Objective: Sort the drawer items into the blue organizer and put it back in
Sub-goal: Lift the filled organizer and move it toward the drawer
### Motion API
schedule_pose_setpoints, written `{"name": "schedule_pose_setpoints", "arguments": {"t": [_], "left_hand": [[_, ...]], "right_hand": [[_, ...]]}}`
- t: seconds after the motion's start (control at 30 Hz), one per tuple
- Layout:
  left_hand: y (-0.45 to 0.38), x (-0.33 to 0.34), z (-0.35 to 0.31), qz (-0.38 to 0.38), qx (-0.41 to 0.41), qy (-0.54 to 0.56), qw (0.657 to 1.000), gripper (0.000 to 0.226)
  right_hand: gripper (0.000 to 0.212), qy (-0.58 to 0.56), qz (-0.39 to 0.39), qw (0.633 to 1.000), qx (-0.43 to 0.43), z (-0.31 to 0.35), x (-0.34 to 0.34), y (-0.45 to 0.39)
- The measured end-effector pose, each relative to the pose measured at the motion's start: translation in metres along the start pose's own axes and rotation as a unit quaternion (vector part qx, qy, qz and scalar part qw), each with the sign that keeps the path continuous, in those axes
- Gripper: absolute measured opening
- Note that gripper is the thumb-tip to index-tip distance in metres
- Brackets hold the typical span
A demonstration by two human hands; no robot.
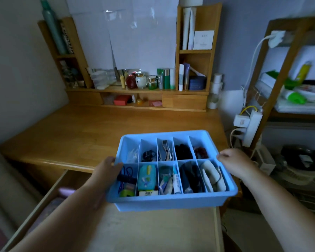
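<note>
Fingers of the left hand (107, 167) are being curled over the left rim of the blue organizer (171, 202), the thumb lying inside the rim by the near-left compartment. Fingers of the right hand (231, 159) are being wrapped around the right rim; how far they reach underneath cannot be told. The organizer is being held level in the lower middle of the frame, above the open drawer (153, 231) and in front of the wooden desk (80, 133). Ten compartments in two rows are being shown, divided by pale partitions and filled with small items: dark hair ties, folded cloths, a teal pouch, tubes and a green object at the near-left corner.
</note>
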State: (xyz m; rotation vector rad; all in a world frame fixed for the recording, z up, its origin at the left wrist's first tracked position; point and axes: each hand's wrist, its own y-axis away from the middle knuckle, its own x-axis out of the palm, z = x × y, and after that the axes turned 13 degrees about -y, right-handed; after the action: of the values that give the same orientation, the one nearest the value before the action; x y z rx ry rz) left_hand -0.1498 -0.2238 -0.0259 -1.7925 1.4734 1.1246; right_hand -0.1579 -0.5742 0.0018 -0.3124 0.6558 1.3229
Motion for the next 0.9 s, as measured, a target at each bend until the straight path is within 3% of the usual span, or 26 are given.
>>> {"name": "schedule_pose_setpoints", "arguments": {"t": [0.43, 0.6, 0.9], "left_hand": [[0.115, -0.070, 0.097, -0.010, 0.008, 0.000, 1.000, 0.012], [0.125, -0.054, 0.134, 0.019, 0.000, -0.006, 1.000, 0.014], [0.071, 0.001, 0.149, 0.055, -0.018, 0.099, 0.993, 0.018]], "right_hand": [[0.019, -0.131, 0.156, 0.978, 0.043, -0.018, 0.044, 0.155], [0.022, -0.090, 0.196, 0.973, 0.085, -0.042, 0.080, 0.172], [0.023, -0.070, 0.134, 0.982, 0.110, -0.057, 0.120, 0.109]]}}
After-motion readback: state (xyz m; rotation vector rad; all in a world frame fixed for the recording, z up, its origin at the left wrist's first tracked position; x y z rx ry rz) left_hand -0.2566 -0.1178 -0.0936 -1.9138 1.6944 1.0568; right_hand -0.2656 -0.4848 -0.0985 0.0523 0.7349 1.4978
